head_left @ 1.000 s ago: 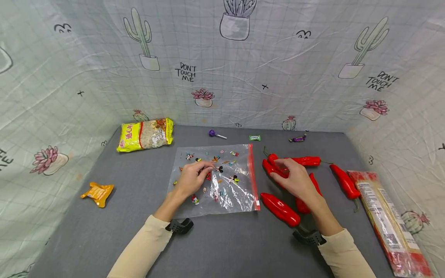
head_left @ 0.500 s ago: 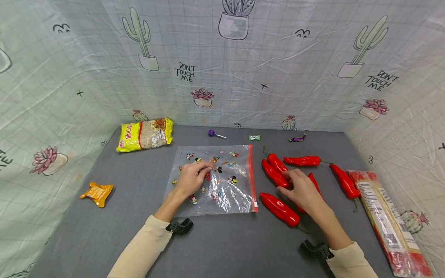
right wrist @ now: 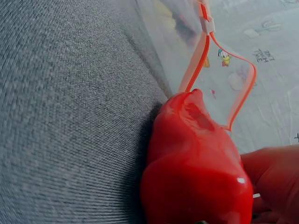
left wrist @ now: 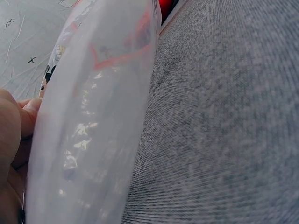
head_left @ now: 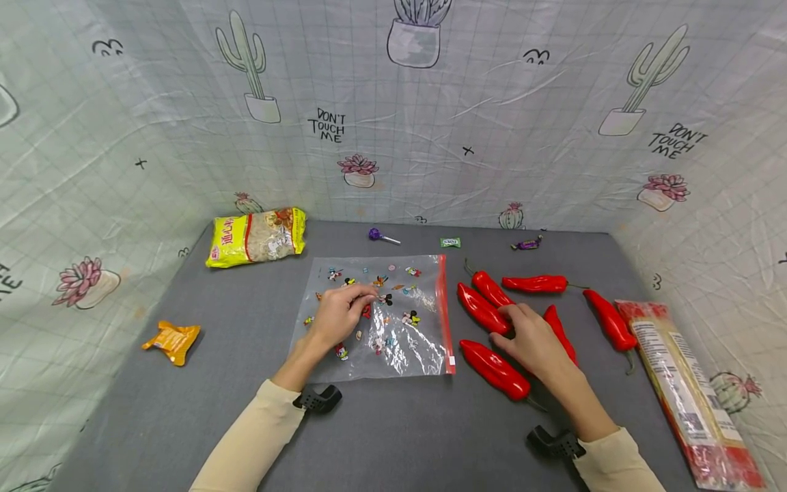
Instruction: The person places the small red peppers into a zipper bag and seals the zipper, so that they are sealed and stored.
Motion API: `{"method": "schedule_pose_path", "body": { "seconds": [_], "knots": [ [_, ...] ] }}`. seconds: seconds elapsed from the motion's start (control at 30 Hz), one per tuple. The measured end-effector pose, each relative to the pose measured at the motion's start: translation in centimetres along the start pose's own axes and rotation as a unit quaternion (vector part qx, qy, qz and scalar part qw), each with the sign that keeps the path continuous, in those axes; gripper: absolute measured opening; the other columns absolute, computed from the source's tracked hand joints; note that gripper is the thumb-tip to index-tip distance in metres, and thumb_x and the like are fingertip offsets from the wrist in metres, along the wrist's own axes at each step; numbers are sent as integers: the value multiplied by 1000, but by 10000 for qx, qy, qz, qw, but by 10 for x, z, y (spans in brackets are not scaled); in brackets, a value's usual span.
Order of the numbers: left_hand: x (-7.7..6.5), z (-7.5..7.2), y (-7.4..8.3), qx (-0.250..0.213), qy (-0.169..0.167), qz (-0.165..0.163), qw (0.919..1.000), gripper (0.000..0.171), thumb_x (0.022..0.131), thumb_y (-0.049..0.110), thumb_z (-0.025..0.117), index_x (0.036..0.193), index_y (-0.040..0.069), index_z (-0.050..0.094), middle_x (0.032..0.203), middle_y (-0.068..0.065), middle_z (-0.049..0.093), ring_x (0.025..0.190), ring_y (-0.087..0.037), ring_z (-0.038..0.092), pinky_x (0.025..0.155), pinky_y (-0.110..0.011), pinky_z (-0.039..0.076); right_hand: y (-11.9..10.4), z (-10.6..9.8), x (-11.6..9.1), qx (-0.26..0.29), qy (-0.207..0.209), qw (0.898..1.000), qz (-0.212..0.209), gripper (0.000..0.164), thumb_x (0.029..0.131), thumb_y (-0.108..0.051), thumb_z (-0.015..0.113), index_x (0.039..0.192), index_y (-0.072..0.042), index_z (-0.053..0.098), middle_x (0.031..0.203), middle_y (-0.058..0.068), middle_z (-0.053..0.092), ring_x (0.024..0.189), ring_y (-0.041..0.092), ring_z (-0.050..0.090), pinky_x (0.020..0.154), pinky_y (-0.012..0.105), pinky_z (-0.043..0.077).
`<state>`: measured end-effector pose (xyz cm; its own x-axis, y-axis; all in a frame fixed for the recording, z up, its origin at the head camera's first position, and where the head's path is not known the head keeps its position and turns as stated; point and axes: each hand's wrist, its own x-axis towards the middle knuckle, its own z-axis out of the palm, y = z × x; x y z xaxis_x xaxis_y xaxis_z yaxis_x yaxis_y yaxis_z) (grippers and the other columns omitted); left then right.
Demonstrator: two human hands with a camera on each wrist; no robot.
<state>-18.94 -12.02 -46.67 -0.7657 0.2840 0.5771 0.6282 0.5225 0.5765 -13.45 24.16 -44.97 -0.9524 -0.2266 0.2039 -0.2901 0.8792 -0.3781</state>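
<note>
In the head view my left hand (head_left: 337, 313) pinches the upper layer of a clear zip bag (head_left: 424, 352) printed with cartoon figures. The left wrist view shows this plastic (left wrist: 93, 140) lifted off the table beside my thumb. The bag's red-edged mouth (head_left: 445, 314) faces right, and in the right wrist view it gapes, a white slider (right wrist: 208, 25) at one end. My right hand (head_left: 535, 339) holds a red chili pepper (head_left: 479, 307) by its right end, the fingers partly hiding that end. Another red pepper (head_left: 494, 369) lies just below, large in the right wrist view.
Several more red peppers (head_left: 535, 283) lie around my right hand. A long noodle packet (head_left: 682, 383) lies at the right edge. Along the back are a yellow food bag (head_left: 258, 237), a lollipop (head_left: 376, 235), a green candy (head_left: 450, 242) and a purple candy (head_left: 527, 244). An orange packet (head_left: 173, 342) sits left.
My right hand has come down and right from above the peppers onto one pepper's end. That pepper has shifted slightly left. My left hand stays on the bag.
</note>
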Motion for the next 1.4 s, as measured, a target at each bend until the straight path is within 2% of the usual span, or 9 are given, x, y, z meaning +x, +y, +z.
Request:
{"method": "schedule_pose_path", "body": {
  "seconds": [0.3,0.43,0.53,0.7,1.0,1.3,1.4],
  "knots": [
    [2,-1,-3,89,-31,76,9999,6,86,11,67,88,10,72,95,-4,74,92,-18,70,82,-28,57,-3,-5,6,345,703,9967,-214,38,76,-20,74,108,-5,60,97,8,61,78,16,56,66,36,55],
    [3,-1,-2,95,-48,58,9999,6,86,11,67,89,9,72,96,-4,74,92,-18,70,82,-29,57,-5,-8,9,463,832,9951,-274,37,77,-20,74,108,-7,59,100,6,62,78,15,56,66,36,56],
    [3,-1,-2,85,-62,14,9999,6,85,10,68,89,9,73,96,-4,74,92,-18,70,82,-29,57,-8,-10,12,616,731,9951,-239,37,78,-21,74,110,-8,59,104,6,63,82,16,59,71,39,57],
    [2,-1,0,73,-152,-77,9998,7,86,11,66,90,9,73,98,-4,74,94,-17,70,84,-27,56,-17,-10,21,933,321,9950,-176,38,80,-21,73,113,-9,60,107,6,64,86,18,60,77,41,57],
    [1,1,2,-86,-243,-21,9997,6,87,13,66,89,11,72,95,-3,74,94,-17,70,81,-27,57,-33,12,45,1116,-230,9931,-284,38,79,-26,76,112,-12,63,108,3,65,90,16,60,80,36,56],
    [-2,2,1,-99,-311,-50,9995,7,87,14,66,89,12,72,95,-2,74,96,-16,70,81,-26,57,-48,33,66,1483,-308,9884,-149,34,80,-21,74,108,-3,65,103,11,64,88,20,65,78,35,58],
    [-2,3,1,-111,-301,-43,9995,7,87,13,66,89,11,72,95,-3,74,96,-17,70,80,-26,57,-50,38,71,1335,-175,9907,-188,33,80,-23,75,104,-3,65,101,11,63,86,20,63,76,34,57]
  ]
}}
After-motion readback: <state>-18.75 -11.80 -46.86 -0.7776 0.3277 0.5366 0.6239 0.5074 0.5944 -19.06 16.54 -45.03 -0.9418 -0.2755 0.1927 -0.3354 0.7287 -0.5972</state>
